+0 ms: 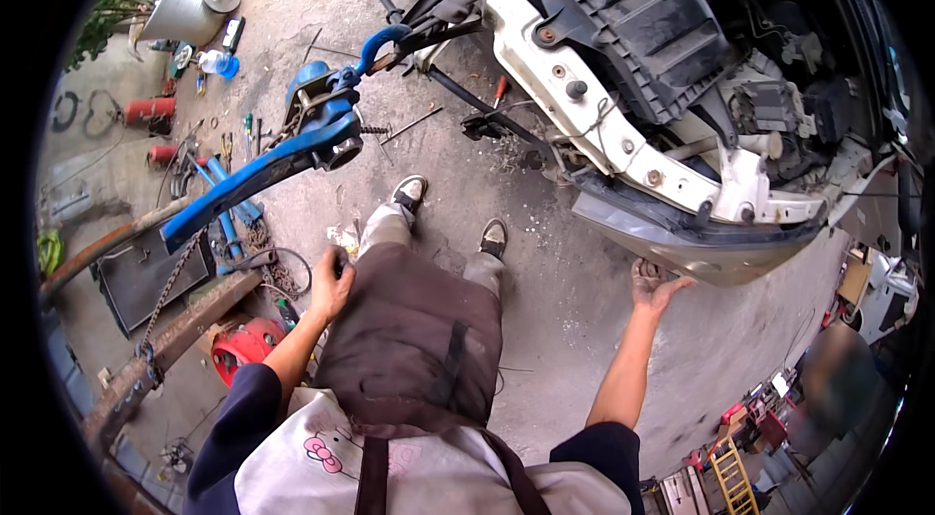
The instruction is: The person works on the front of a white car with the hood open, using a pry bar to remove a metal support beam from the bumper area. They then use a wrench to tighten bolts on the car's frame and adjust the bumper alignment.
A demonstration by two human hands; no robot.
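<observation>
At the right, my right hand point(656, 289) is palm up under the lower edge of a car headlight point(721, 257), thumb spread away from the fingers. The fingertips look near or against the lamp, and I cannot tell if they press on it. The headlight sits below the white front frame point(633, 150) of a car with its bumper off. By my left thigh, my left hand point(333, 286) hangs with its fingers curled. Something dark shows between thumb and fingers, too small to name. A brown apron point(409, 340) covers my lap.
A blue pulling clamp point(263, 174) with a hook point(380, 47) reaches toward the car's front. A rusty beam point(156, 359) with chains stands at the left near a red round object point(245, 347). Tools lie on the floor; a yellow ladder point(732, 478) is lower right.
</observation>
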